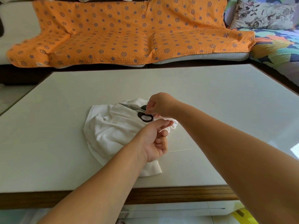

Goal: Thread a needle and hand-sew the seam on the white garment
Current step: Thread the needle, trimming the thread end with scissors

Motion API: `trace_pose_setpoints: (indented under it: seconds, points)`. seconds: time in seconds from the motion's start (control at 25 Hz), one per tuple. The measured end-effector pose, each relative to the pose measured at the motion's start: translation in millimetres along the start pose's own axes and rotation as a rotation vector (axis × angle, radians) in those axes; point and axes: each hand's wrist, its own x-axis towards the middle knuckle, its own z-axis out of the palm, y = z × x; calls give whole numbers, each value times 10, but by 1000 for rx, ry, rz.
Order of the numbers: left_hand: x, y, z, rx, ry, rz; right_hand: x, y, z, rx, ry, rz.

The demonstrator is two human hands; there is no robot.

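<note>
Head view: the step looks like threading, and it goes best with the thread [179,150] drawn taut, its tip held short and stiff, and both hands braced close together over the table [226,97].

The left hand [152,140], lower centre, has its fingers curled inward, gripping the thread, which trails right from the palm. The right hand [160,104], just above, presses thumb and forefinger tight on what seems the thread's other end; whether a needle is there I cannot tell.

The hands are near each other, not touching. The white garment [110,131] lies crumpled at mid-frame beneath them, with scissors [137,110] resting on it.
</note>
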Motion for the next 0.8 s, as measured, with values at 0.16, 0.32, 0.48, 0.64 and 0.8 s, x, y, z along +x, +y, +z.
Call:
trace_pose_setpoints:
  seconds: [0.16,0.32,0.48,0.64,0.8]
  points:
    - [-2,33,-34,-22,-10,14,-380,219,-232,168,143,-14]
    - [16,35,24,35,-7,50,-833,474,-209,448,27,82]
    - [34,-1,85,101,-22,63,-952,612,-130,670,-16,85]
    - [38,-13,99,169,-35,93,-996,699,-57,713,100,79]
    - [36,17,96,197,-34,101,-977,680,4,776,138,136]
